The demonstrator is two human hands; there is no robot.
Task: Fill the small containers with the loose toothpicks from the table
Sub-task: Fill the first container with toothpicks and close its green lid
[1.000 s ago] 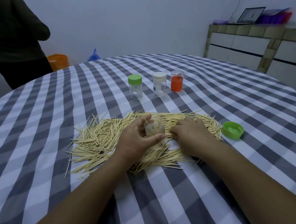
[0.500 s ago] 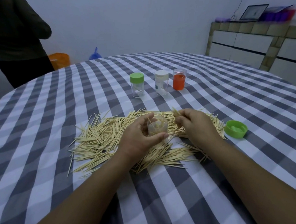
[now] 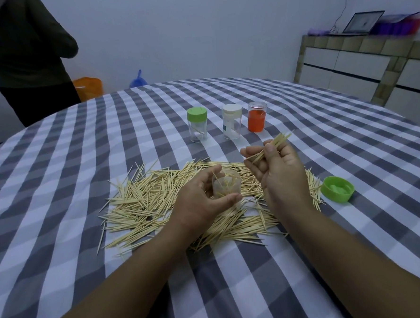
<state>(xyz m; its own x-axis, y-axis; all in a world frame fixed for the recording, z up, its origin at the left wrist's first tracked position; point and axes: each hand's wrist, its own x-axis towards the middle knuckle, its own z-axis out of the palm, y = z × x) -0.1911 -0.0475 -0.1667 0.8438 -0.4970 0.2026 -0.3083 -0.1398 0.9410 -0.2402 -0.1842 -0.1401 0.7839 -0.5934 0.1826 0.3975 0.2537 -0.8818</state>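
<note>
two hands [image 3: 201,201], four containers [image 3: 227,191], toothpicks [image 3: 142,199]

Colours around the pale toothpick heap

The tablecloth [image 3: 57,168] is checked in grey and white; the toothpick heap [image 3: 142,199] on it is pale straw-yellow, as is the small bundle [image 3: 274,143] held above the heap's far right edge. At the heap's middle stands a clear, colourless container [image 3: 226,187]. Beyond the heap stand three jars: a clear one with a green lid [image 3: 197,124], a whitish one with a cream lid [image 3: 232,121], and a clear one showing bright orange inside [image 3: 257,116]. Right of the heap lies a loose bright green lid [image 3: 337,189]. Far behind the heap, an orange tub [image 3: 88,89] and a blue bag [image 3: 137,79].
</note>
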